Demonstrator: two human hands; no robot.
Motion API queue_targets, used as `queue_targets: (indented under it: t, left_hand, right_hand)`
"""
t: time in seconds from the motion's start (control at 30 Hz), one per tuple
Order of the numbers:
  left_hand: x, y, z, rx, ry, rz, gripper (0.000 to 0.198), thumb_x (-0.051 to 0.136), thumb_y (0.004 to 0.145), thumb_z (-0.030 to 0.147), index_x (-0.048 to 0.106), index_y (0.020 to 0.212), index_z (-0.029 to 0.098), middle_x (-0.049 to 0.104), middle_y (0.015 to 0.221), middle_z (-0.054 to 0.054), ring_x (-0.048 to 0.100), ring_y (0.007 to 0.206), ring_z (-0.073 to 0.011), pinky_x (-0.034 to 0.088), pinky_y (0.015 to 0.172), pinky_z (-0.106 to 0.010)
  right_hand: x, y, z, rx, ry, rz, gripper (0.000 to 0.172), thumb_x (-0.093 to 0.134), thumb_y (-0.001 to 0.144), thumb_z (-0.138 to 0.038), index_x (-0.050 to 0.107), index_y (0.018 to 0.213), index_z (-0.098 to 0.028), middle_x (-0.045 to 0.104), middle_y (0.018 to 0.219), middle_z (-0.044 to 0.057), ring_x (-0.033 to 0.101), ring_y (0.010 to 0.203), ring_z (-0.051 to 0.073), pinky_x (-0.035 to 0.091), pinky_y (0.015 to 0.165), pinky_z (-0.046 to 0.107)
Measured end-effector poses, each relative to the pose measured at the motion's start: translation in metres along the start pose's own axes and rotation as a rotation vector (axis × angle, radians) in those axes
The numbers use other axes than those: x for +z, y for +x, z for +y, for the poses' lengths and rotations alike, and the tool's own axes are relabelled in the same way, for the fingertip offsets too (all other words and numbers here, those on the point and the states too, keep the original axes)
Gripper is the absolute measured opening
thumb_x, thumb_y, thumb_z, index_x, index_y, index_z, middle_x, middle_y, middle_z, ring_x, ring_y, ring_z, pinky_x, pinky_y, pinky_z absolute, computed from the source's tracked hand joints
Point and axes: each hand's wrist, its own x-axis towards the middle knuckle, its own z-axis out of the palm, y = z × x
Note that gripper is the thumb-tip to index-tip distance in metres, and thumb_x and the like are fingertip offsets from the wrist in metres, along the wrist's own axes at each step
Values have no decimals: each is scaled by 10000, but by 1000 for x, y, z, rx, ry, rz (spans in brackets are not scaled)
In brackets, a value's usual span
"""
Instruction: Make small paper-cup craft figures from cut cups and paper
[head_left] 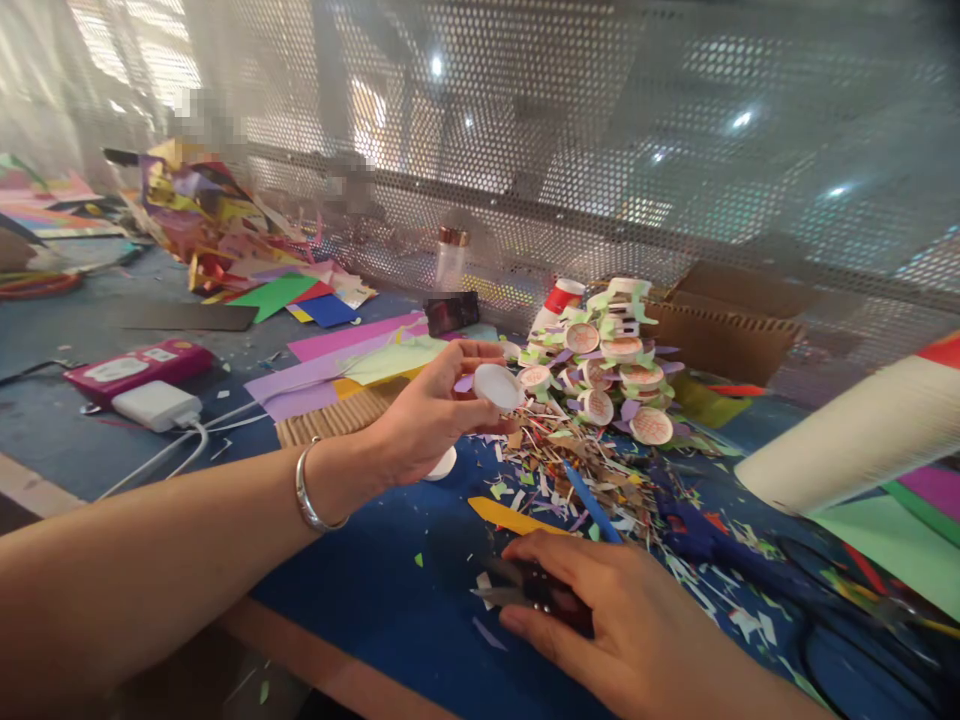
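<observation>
My left hand (431,410) is raised over the blue table (375,580) and pinches a small white round paper cup (498,386) by its rim, its base facing me. A silver bangle (307,492) sits on that wrist. Lower down, my right hand (607,610) rests on the table with its fingers closed over dark-handled scissors (536,588). Just beyond the cup stands a pile of finished paper cups with coloured paper strips (607,365). Paper scraps (570,480) litter the table between my hands.
A stack of white cups (855,430) lies at the right. Coloured paper sheets (352,355), a pink power strip (139,368) with a white charger (157,405), a cardboard box (727,320), a small bottle (451,258) and a perforated metal screen (600,150) stand behind.
</observation>
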Motion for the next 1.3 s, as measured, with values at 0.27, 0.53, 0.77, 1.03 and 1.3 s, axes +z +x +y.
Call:
queue_targets:
  t: [0.27, 0.53, 0.77, 1.03, 1.3]
  left_hand:
    - [-2, 1, -7, -73, -6, -33, 556, 619, 657, -19, 541, 1175, 170, 565, 1257, -110, 608, 991, -190, 608, 778, -343]
    - [-3, 3, -13, -24, 155, -53, 527, 650, 728, 24, 517, 1219, 162, 619, 1220, -105, 648, 888, -162, 605, 727, -307]
    - [-8, 9, -10, -16, 150, 125, 488, 666, 723, -11, 540, 1160, 166, 678, 1110, -80, 677, 876, -162, 587, 720, -283]
    - [-8, 9, -6, -173, 53, 116, 236, 670, 832, 78, 619, 1051, 149, 713, 954, -82, 693, 851, -185, 594, 624, -282]
    - [-6, 4, -6, -76, 140, 12, 187, 741, 788, 137, 618, 928, 152, 714, 905, -50, 671, 795, -140, 539, 633, -232]
  right_hand:
    - [10, 1, -1, -22, -120, 6, 272, 717, 898, -330, 718, 1145, -219, 794, 1019, 47, 766, 869, 266, 589, 713, 364]
    - [17, 0, -1, -159, -287, 84, 209, 738, 890, -282, 723, 1083, -205, 772, 976, 49, 770, 843, 274, 619, 706, 382]
    - [17, 0, 3, -225, -371, 122, 223, 777, 857, -288, 717, 1054, -202, 766, 940, 47, 762, 797, 259, 622, 676, 353]
    - [17, -3, 9, -199, -266, 134, 197, 681, 936, -300, 682, 1120, -229, 762, 998, 41, 764, 826, 231, 620, 696, 320]
    - [-3, -4, 17, -50, -89, 564, 235, 606, 986, -426, 626, 1152, -261, 755, 994, 39, 750, 803, 183, 622, 704, 277]
